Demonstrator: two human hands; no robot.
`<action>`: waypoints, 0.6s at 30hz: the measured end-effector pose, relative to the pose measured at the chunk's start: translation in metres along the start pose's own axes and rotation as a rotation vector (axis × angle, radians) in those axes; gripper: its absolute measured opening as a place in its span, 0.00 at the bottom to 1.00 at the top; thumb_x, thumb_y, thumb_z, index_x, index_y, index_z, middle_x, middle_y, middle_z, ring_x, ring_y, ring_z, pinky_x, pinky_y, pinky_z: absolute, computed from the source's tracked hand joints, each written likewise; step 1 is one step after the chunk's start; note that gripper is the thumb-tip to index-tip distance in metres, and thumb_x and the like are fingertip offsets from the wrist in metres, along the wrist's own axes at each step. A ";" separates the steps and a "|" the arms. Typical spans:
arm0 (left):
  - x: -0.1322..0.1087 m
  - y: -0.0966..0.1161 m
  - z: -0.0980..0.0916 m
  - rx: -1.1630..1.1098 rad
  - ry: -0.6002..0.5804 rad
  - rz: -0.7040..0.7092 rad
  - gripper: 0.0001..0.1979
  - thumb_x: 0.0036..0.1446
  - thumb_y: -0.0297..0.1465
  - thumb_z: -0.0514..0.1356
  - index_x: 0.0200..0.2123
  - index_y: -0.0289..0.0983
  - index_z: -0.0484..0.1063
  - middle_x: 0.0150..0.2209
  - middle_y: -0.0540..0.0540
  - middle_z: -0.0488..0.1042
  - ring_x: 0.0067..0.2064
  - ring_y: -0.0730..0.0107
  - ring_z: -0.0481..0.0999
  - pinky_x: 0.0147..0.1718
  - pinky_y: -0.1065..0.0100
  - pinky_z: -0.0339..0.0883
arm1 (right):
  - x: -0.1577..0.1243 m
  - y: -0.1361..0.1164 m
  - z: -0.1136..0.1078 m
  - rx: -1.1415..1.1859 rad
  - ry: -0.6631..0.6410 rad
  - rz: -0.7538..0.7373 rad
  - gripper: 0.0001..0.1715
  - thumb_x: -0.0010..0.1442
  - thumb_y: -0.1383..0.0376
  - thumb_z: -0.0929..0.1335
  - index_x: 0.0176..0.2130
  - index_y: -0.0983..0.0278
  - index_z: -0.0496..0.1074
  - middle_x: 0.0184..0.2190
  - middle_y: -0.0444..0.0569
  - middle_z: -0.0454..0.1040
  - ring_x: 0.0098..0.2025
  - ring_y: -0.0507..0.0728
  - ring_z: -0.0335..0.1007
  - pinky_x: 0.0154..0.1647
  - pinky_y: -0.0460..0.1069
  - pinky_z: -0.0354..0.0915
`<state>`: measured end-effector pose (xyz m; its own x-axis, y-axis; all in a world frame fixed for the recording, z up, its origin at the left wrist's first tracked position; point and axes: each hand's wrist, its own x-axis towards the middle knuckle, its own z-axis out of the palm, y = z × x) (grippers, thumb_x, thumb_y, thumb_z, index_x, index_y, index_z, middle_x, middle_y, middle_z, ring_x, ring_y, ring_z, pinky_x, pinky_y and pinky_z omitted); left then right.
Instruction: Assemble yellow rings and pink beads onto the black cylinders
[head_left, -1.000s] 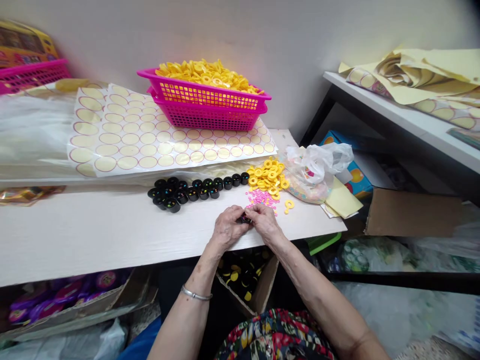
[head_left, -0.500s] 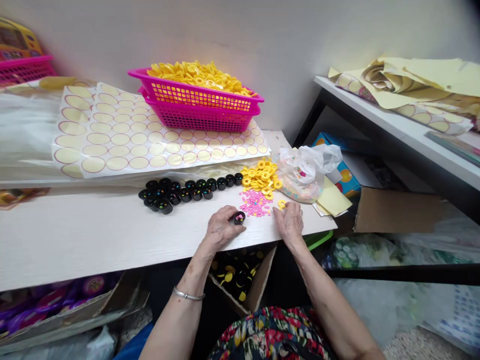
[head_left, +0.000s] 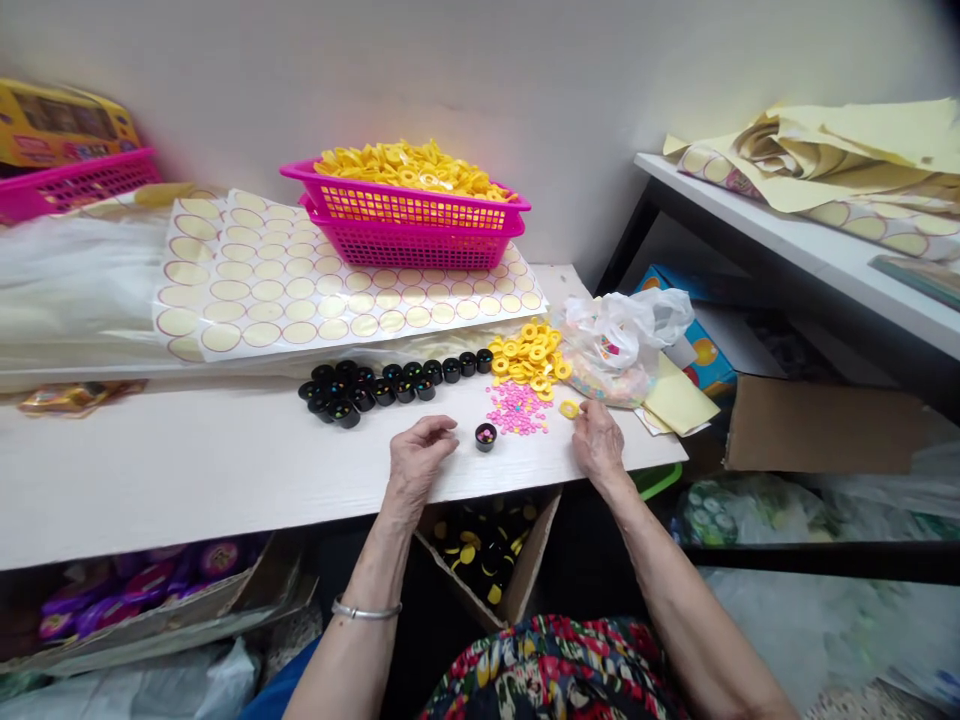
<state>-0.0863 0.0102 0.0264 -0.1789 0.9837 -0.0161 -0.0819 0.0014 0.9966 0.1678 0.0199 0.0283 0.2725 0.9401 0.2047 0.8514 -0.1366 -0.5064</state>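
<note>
A small black cup (head_left: pixel 486 438) with pink and coloured beads inside stands upright on the table, apart from both hands. To its left is my left hand (head_left: pixel 421 455), its fingers loosely curved and apart, holding nothing. My right hand (head_left: pixel 598 440) is closed at the right, its fingertips at the edge of a yellow ring (head_left: pixel 569 409); the grip is partly hidden. Between the hands lie scattered pink beads (head_left: pixel 517 408), with a heap of yellow rings (head_left: pixel 531 352) behind them. Several filled black cups (head_left: pixel 375 388) stand grouped farther left.
Pink baskets (head_left: pixel 420 240) heaped with yellow rings sit on sticker sheets (head_left: pixel 300 310) at the back. A plastic bag (head_left: pixel 615 345) and yellow paper (head_left: pixel 679 395) lie to the right. Below the table edge is a carton (head_left: pixel 517 590) of black and yellow pieces.
My left hand has let go of the black cup and drawn away to the left, leaving it standing. My right hand has shifted slightly right beside the yellow ring. The view has turned slightly.
</note>
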 end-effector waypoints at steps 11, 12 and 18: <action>-0.042 0.040 0.028 0.041 -0.067 -0.109 0.12 0.42 0.34 0.66 0.32 0.35 0.77 0.29 0.48 0.75 0.29 0.74 0.70 0.27 0.74 0.62 | -0.030 -0.072 -0.021 0.879 -0.806 0.001 0.06 0.45 0.68 0.63 0.27 0.66 0.69 0.20 0.40 0.61 0.24 0.48 0.53 0.25 0.45 0.49; -0.044 0.042 0.028 0.045 -0.131 -0.154 0.13 0.42 0.34 0.66 0.32 0.34 0.78 0.28 0.48 0.75 0.28 0.74 0.70 0.27 0.74 0.62 | -0.033 -0.076 -0.022 0.878 -0.849 -0.021 0.06 0.46 0.69 0.63 0.27 0.66 0.69 0.21 0.40 0.61 0.24 0.48 0.54 0.26 0.45 0.50; -0.041 0.039 0.031 -0.114 -0.021 -0.348 0.15 0.37 0.35 0.68 0.29 0.32 0.76 0.21 0.49 0.72 0.21 0.76 0.67 0.20 0.74 0.60 | -0.047 -0.086 -0.022 0.677 -0.594 -0.315 0.16 0.54 0.65 0.66 0.44 0.64 0.69 0.33 0.46 0.67 0.36 0.54 0.62 0.37 0.48 0.58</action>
<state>-0.0514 -0.0249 0.0685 -0.1009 0.9312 -0.3502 -0.2431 0.3182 0.9163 0.0913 -0.0191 0.0807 -0.3555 0.9333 0.0503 0.3556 0.1848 -0.9162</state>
